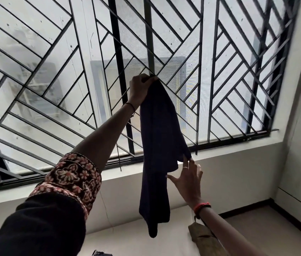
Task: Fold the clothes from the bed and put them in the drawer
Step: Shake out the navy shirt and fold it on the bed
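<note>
**Garment.** The dark garment (157,145) hangs lengthwise in the air, held up in front of the window grille (53,71). Its top end is bunched. Its lower end shows against the far edge of the bed (127,241), near the middle of that edge. Whether the tip touches the bed cannot be determined.

**Left hand.** The left hand (140,85) is raised high, arm extended. Its fingers are curled together and clamped on the bunched top end of the garment. A patterned sleeve (68,182) covers the upper arm.

**Right hand.** The right hand (188,178) is lower, just beside the garment's right side. Its fingers (192,163) are straight and spread apart, thumb pointing toward the cloth. The fingertips touch a loose hem corner about halfway down the garment. No pinch on the hem is visible. A red bracelet (202,206) sits on the wrist.

**Bed surface.** A brown cloth (201,235) lies toward the right side of the bed, under the right forearm. A small bluish item (101,253) shows at the near edge, mostly cut off.
</note>
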{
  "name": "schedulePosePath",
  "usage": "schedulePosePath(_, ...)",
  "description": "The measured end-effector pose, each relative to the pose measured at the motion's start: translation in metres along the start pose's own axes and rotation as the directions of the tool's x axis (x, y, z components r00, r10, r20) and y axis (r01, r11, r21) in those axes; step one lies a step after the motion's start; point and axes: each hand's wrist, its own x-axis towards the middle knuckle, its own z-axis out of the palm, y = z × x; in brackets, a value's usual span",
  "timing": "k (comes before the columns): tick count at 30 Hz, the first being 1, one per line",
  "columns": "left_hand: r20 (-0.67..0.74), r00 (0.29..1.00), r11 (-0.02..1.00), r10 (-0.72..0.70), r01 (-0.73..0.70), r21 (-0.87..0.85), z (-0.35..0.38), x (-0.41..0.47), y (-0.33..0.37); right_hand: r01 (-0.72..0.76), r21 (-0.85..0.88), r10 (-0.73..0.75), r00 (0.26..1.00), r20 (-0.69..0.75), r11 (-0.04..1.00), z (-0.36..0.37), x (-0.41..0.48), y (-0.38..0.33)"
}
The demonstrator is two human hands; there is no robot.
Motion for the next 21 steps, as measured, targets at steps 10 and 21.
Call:
schedulePosePath(10, -0.059, 0.998, 1.000, -0.010, 0.010, 0.001, -0.017, 0.001, -0.008, -0.187, 0.535, 0.222, 0.975, 0.001, 0.824, -0.016, 0.030, -0.003)
schedulePosePath(21, -0.091, 0.993, 0.997, -0.073, 0.076, 0.029, -0.062, -0.004, -0.048, -0.319, 0.897, -0.057, 0.934, 0.351, 0.307, -0.083, 0.049, 0.039)
